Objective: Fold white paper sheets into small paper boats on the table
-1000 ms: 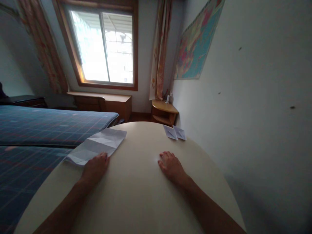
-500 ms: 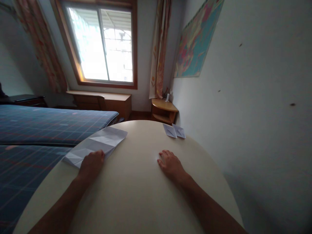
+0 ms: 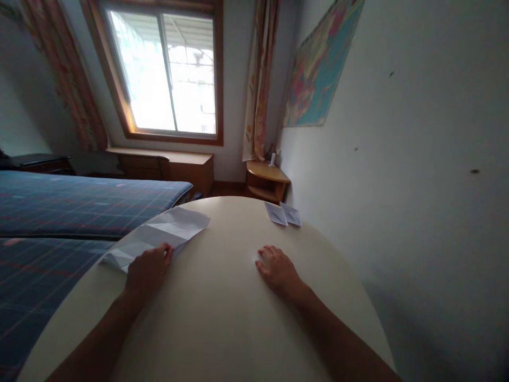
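A creased sheet of white paper [image 3: 163,231], its facets ridged by crisp folds, lies at the left far edge of the smooth, cream, round-edged table [image 3: 222,307]. The left hand [image 3: 146,269] covers its near edge, fingers curled inward; whether they pinch the paper cannot be told. The right hand [image 3: 278,270] rests palm down on the table, fingers loosely bent, slightly parted and holding nothing. Beyond it sit two flat, diamond-shaped folded white papers [image 3: 275,213], side by side. A blue plaid fabric mattress [image 3: 79,204] stands left.
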